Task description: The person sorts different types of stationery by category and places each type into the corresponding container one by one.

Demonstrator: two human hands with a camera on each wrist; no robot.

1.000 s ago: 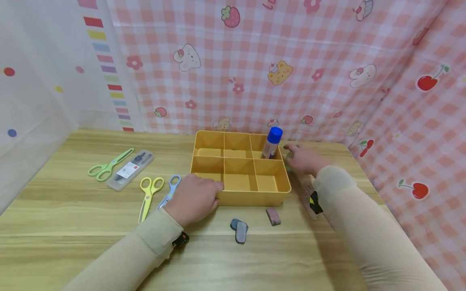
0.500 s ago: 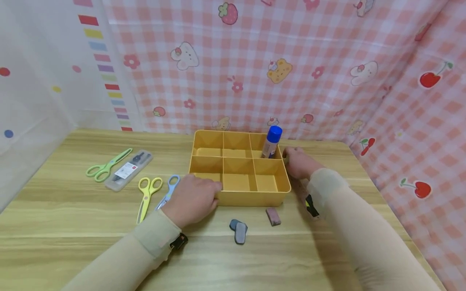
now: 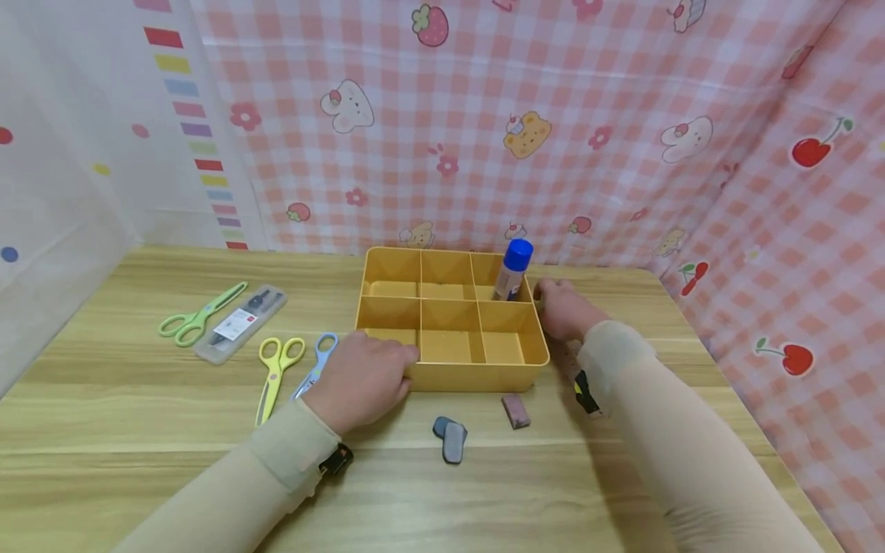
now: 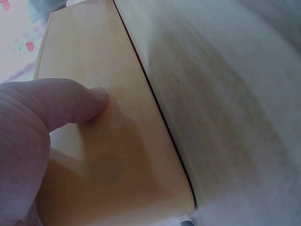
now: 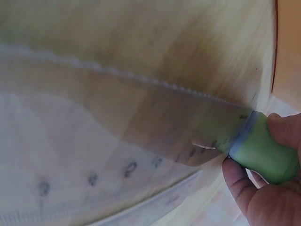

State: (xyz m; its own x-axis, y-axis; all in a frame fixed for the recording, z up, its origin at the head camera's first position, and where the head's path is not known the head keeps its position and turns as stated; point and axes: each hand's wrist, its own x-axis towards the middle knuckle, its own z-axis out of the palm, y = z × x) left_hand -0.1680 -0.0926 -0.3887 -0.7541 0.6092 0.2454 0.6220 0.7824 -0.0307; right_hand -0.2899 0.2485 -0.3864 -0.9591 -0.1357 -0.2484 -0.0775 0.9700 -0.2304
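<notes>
My left hand [image 3: 362,380] grips the front left wall of a yellow six-compartment organizer box [image 3: 477,376]. Its thumb presses flat on the outer face in the left wrist view, while the fingers go over the rim. Beside the box's right wall, my right hand [image 3: 567,311] pinches a small rounded green object [image 5: 265,157] with a pale blue-grey band; the kind I cannot tell. That object lies over the end of a clear ruler [image 5: 141,113] with a scalloped edge. A glue stick [image 3: 513,270] with a blue cap stands in the back right compartment.
Left of the box lie green scissors [image 3: 197,316], a clear case with a compass [image 3: 240,322], yellow scissors [image 3: 275,376] and blue scissors [image 3: 318,365]. In front are two grey oval pieces [image 3: 452,443] and a mauve eraser [image 3: 515,411]. A checked curtain [image 3: 442,115] hangs behind.
My right hand has drawn in toward the box's right wall, and its spread fingers have curled around the green object. The left hand keeps its hold on the box.
</notes>
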